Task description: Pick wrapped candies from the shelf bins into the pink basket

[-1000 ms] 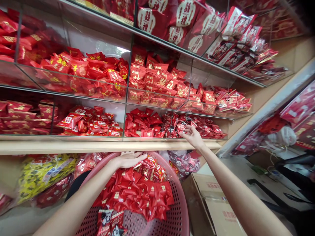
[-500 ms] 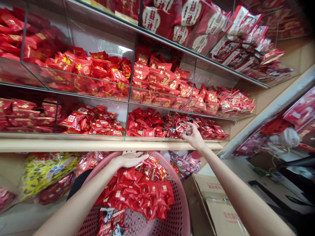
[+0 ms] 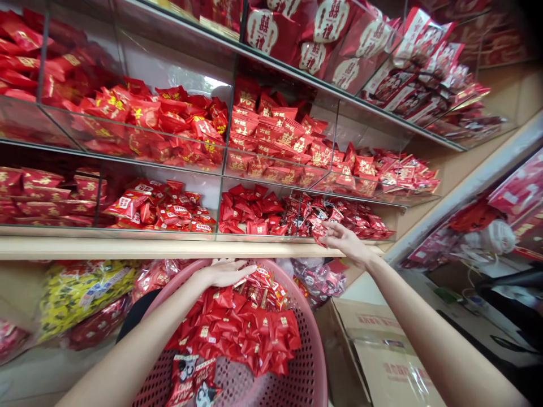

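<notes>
Counted: one round pink perforated plastic basket, taken as reference, and two bare hands. The left hand lies across the basket's far rim, fingers extended and uncurled. The right hand is above and right of the basket, at the shelf edge; its thumb and fingertips pinch one small red foil packet with black-and-white print.

Inside the basket is one heap of glossy red foil packets with small gold marks; they overlap too much for an exact count. Two red packets with black-and-white cartoon figures lie on the basket's near left side. A few red-and-orange printed packets sit at its far right, number uncertain.

Above and beyond the basket runs one pale wooden ledge; over it, three glass-fronted tiers of red packets are visible, pieces uncountable. Right of the basket stands one brown cardboard box. Left of it is one clear plastic bag of yellow-and-black wrapped pieces.
</notes>
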The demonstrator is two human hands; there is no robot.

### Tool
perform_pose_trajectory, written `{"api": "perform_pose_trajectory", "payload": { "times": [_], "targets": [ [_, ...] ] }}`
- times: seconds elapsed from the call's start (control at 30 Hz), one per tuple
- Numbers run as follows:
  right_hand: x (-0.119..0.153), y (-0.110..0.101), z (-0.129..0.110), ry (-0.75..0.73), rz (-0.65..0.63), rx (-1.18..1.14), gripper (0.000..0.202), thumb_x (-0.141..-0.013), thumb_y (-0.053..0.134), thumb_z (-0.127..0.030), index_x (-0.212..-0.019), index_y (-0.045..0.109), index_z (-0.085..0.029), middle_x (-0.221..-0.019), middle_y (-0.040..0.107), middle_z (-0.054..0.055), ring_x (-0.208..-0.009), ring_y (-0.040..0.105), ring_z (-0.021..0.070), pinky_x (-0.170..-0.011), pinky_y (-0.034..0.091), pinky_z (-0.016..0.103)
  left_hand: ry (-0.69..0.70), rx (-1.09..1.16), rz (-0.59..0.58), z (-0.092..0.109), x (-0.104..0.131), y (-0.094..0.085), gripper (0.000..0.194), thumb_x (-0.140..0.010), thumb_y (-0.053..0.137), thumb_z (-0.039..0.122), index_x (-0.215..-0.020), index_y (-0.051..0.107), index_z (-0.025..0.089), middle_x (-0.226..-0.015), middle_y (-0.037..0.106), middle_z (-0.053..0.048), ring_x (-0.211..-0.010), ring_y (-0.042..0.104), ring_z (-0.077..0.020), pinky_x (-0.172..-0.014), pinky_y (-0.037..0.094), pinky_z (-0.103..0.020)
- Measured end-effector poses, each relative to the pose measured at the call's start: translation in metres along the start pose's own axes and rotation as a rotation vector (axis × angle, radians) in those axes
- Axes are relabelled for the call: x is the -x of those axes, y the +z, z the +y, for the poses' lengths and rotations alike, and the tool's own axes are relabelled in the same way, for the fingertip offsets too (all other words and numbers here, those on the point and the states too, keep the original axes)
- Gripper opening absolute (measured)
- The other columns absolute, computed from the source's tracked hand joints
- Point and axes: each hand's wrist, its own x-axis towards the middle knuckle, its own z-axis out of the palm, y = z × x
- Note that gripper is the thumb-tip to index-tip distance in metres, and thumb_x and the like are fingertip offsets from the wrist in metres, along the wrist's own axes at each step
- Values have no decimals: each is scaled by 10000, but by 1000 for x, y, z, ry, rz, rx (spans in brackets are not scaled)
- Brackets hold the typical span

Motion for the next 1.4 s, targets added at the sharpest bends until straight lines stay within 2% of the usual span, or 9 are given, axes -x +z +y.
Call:
{"api": "perform_pose_trajectory", "payload": {
  "times": [0.17,0.37,0.6,0.77,0.9,0.97,1.07,1.17,1.4],
  "targets": [
    [7,-6,3,119,-96,-16,541,-591,722,-329,-1082,553,-175,-868,650,70,-767,620,184,-642,493,293,9,-5,11,-3,-2,2,864,-692,41,787,-1382,267,319,-1448,273,-88,-1306,241,-352,-1037,133,-552],
    [10,-8,13,153,-75,-73,496,-602,720,-310,-1061,572,-196,-928,651,72,-779,626,172,-634,495,273,26,-20,21,-4,-3,4,848,-699,40,781,-1380,267,329,-1460,244,-61,-1311,232,-346,-1038,132,-552],
    [32,10,2,141,-98,-213,528,-616,720,-305,-1107,549,-215,-978,625,58,-797,609,152,-698,490,276,23,8,-10,-4,-4,3,851,-703,53,779,-1380,276,314,-1447,278,-58,-1317,214,-346,-1037,112,-559],
    [82,69,-11,137,-304,-224,491,-687,665,-339,-1140,510,-231,-969,593,48,-797,583,147,-692,482,286,38,7,-14,-3,-4,4,844,-717,62,768,-1378,289,294,-1447,278,-58,-1310,244,-329,-1040,155,-522],
    [136,148,2,255,-685,-264,432,-697,641,-323,-1103,514,-246,-885,579,14,-710,574,142,-599,472,280,42,9,-26,-4,-4,3,840,-723,73,764,-1383,276,285,-1446,284,-52,-1309,250,-321,-1040,163,-513],
    [159,189,15,310,-751,-185,455,-649,665,-275,-1077,520,-229,-827,557,-11,-639,544,116,-548,437,241,48,11,-24,-4,-3,3,839,-724,77,764,-1376,293,283,-1438,305,-61,-1302,266,-320,-1038,171,-509],
    [179,238,30,297,-722,98,457,-604,662,-264,-1035,516,-220,-668,508,-51,-563,480,114,-514,381,231,49,6,-16,-5,-3,3,827,-728,82,758,-1369,308,286,-1434,316,-60,-1297,280,-316,-1038,175,-503],
    [186,270,30,211,-600,279,454,-612,626,-259,-1045,495,-231,-716,540,-27,-652,515,156,-601,396,268,48,2,-21,-5,-3,4,825,-730,87,754,-1369,307,280,-1434,315,-57,-1292,292,-309,-1036,193,-486],
    [194,297,28,233,-467,150,455,-613,619,-242,-1035,452,-210,-868,546,25,-837,539,209,-728,411,310,42,0,-21,-7,-6,5,851,-719,90,766,-1375,301,266,-1438,303,-67,-1296,279,-318,-1036,188,-487]
  ]
}}
